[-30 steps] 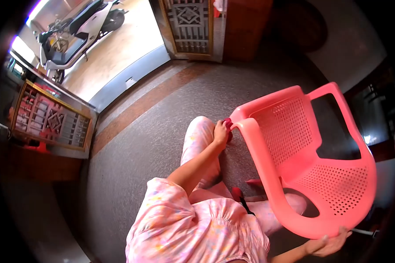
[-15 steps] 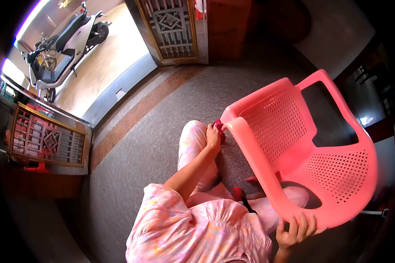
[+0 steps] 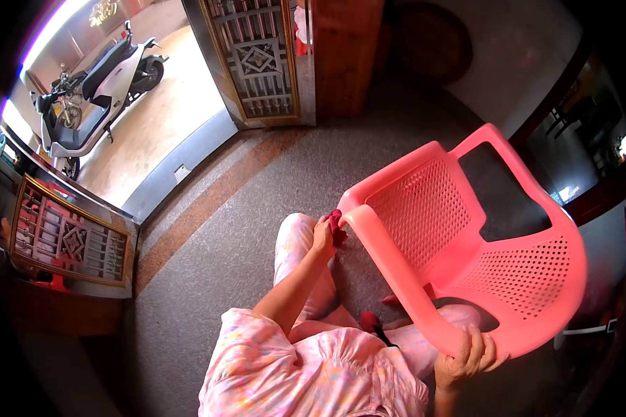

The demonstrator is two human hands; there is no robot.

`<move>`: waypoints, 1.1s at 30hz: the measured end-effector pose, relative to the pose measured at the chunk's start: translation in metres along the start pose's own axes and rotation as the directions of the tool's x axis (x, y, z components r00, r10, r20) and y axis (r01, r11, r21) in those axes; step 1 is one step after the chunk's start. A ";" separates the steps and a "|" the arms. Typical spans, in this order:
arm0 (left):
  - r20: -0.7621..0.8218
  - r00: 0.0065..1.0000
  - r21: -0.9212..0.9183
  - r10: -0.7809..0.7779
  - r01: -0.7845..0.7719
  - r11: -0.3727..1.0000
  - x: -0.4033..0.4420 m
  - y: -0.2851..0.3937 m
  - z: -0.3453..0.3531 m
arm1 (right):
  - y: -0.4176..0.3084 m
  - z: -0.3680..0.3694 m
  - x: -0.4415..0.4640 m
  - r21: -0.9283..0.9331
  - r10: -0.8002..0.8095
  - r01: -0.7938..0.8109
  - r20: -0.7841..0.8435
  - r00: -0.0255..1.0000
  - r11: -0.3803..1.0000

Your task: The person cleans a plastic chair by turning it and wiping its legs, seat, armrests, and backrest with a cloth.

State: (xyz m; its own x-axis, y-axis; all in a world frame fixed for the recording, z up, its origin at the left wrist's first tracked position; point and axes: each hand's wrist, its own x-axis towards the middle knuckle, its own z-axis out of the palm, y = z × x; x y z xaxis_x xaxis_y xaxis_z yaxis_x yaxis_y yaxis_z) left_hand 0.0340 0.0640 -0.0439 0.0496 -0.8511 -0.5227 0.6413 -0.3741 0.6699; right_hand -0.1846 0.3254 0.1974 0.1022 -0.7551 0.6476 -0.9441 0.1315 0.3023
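Note:
A pink plastic armchair [image 3: 442, 208] with a perforated back and seat is tilted in front of me, beside my knees. My left hand [image 3: 323, 235] is closed on a dark red cloth [image 3: 336, 226], which it presses at the chair's near upper corner, where the armrest meets the back. Part of that cloth is hidden behind the fingers. My right hand [image 3: 470, 359] grips the chair's lower edge by the seat, fingers over the rim and thumb out of sight below.
Grey speckled floor [image 3: 257, 208] with a brown stripe surrounds me. A scooter [image 3: 104, 97] stands outside the doorway at the upper left. Metal-grilled door panels [image 3: 257, 59] flank that opening. A wooden cabinet [image 3: 348, 55] is at the back. Dark furniture stands at the right.
The view has tilted a little, so the surroundings appear lower. Chair and both hands appear slightly further left. Both grips stay the same.

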 end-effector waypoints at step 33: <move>0.536 0.725 0.659 0.433 -0.680 0.322 -0.026 0.100 0.176 | 0.100 -0.005 0.100 -0.007 0.180 -0.183 -0.139 0.974 0.983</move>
State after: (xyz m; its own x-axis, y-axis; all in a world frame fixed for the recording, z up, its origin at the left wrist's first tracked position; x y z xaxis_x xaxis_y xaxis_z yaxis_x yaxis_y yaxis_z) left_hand -0.0378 -0.0166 0.1299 -0.0968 -0.9762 0.1940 -0.3320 0.2154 0.9184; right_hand -0.2676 0.2663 0.2963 -0.0269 -0.6221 0.7825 -0.9447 0.2718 0.1836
